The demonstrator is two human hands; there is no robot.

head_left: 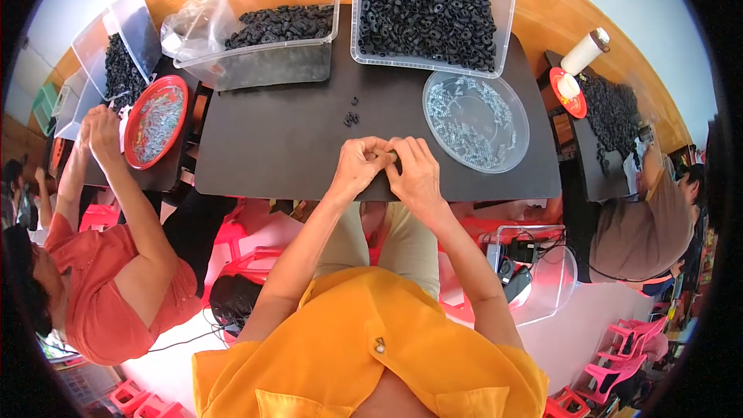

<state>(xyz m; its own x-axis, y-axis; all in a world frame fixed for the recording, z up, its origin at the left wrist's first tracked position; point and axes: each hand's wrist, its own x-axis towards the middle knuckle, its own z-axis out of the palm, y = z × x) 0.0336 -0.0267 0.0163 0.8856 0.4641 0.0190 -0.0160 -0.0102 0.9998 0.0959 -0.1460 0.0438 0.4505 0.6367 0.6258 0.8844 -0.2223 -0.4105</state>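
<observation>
My left hand [362, 166] and my right hand [416, 174] meet over the table's near edge, fingertips pinched together. Between them is a small dark piece [394, 155], mostly covered by the fingers, so its shape cannot be made out. A few small black ring-like parts [351, 118] lie on the dark table [271, 135] just beyond my hands. To the right stands a round clear plastic tray [478, 156] holding many small shiny metal pieces that look like springs. A large clear bin [505, 23] heaped with black plastic parts sits at the far side.
Another clear bin [271, 66] with black parts and a plastic bag stands far left. A person in a red shirt [116, 286] works at the left beside a red tray [183, 104]. On the right another person [642, 224] sits by a black parts pile [607, 120] and a white bottle [584, 52].
</observation>
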